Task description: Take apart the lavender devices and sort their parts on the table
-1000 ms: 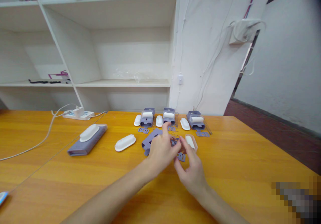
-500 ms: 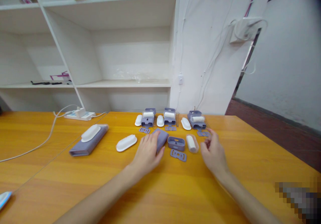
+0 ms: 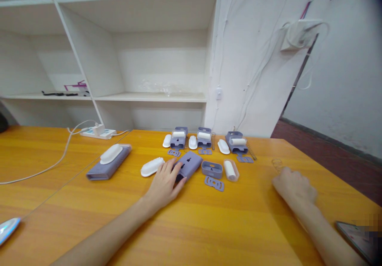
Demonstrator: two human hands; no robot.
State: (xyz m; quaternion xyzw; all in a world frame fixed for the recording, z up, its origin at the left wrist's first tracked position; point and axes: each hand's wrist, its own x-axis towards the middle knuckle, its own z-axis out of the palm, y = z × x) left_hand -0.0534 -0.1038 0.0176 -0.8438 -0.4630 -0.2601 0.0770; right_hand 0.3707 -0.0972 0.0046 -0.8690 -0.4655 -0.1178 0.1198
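Note:
My left hand (image 3: 162, 182) is closed around the near left end of a purple plastic casing (image 3: 191, 163), thumb along its lower edge. The casing lies tilted on the table, its dark keyhole slots facing up. Over to the right, my right hand (image 3: 294, 186) is blurred, with its fingers curled in. A thin wire coil spring (image 3: 277, 165) shows at its fingertips. Between the hands sit a purple oval cap (image 3: 211, 169), a flat purple cut-out plate (image 3: 214, 183) and a white roller in a clear holder (image 3: 230, 170). A white oval cover (image 3: 152, 166) lies left of the casing.
Three sets of similar parts, including one casing (image 3: 235, 148), line the table's back. At left are a purple unit with a white top (image 3: 111, 154) and a power strip (image 3: 98, 132). A phone (image 3: 352, 238) lies at lower right. White shelves (image 3: 152, 97) stand behind.
My right hand has moved right, away from the roller, and a spring now shows at its fingers. The casing now shows its slotted face, and my left hand has shifted to its near end.

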